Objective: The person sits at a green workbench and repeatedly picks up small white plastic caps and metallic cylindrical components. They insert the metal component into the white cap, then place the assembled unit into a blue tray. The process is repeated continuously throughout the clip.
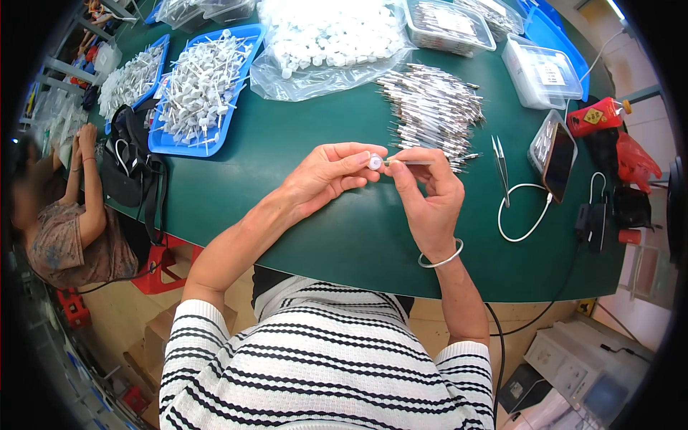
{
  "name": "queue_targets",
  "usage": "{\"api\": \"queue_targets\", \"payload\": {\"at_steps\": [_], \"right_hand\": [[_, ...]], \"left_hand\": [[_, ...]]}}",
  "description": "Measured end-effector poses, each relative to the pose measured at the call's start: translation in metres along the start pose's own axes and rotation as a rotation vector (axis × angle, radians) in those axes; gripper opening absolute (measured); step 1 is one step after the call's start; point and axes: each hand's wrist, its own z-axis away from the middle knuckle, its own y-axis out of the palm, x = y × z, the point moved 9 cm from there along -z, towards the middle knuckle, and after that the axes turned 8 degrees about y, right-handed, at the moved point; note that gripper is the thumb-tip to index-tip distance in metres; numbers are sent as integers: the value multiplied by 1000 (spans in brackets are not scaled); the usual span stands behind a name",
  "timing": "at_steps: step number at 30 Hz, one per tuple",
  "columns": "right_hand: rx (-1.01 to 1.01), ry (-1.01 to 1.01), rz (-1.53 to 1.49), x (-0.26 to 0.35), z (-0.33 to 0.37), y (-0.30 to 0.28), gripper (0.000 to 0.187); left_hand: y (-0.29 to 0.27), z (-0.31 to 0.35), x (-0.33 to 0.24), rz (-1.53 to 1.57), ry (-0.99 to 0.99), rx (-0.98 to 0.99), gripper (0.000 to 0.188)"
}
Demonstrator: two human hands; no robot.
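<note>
1. The left hand pinches a small white cap between thumb and fingers, above the near middle of the green table.
2. The right hand is clamped on a thin metal rod, its tip at the cap; whether it is inside, I cannot tell. The two hands are close together.
3. A large blue tray on the left is heaped with white stemmed parts; a second blue tray beside it holds similar pale pieces.
4. Beyond the hands, an open clear plastic bag bears a broad mound of white caps.
5. To its right, a clear tub is packed with slender rods; a pile of metal rods lies loose on the table nearby.
6. Farther right, a translucent box has a white label; its contents are unclear.
7. A smartphone leans against another clear tub.
</note>
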Motion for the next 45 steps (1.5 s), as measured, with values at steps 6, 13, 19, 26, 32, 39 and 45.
{"api": "queue_targets", "payload": {"at_steps": [6,13,19,26,32,39,45], "right_hand": [[11,-36,49,3,0,1,9],[10,-90,93,6,0,2,9],[17,-113,120,7,0,2,11],[36,-138,168,12,-1,3,11],[71,-122,191,15,-3,3,11],[104,-126,236,17,-3,4,12],[116,-146,256,17,-4,4,12]], "left_hand": [[-1,0,1,-18,-5,-2,30],[-2,0,2,-10,-12,5,31],[-1,0,1,-25,-8,14,31],[-1,0,-3,-110,31,-5,29],[-2,-1,-4,-148,45,8,28],[-1,-1,-6,-202,59,22,27],[-1,-1,-7,-231,55,16,26]]}}
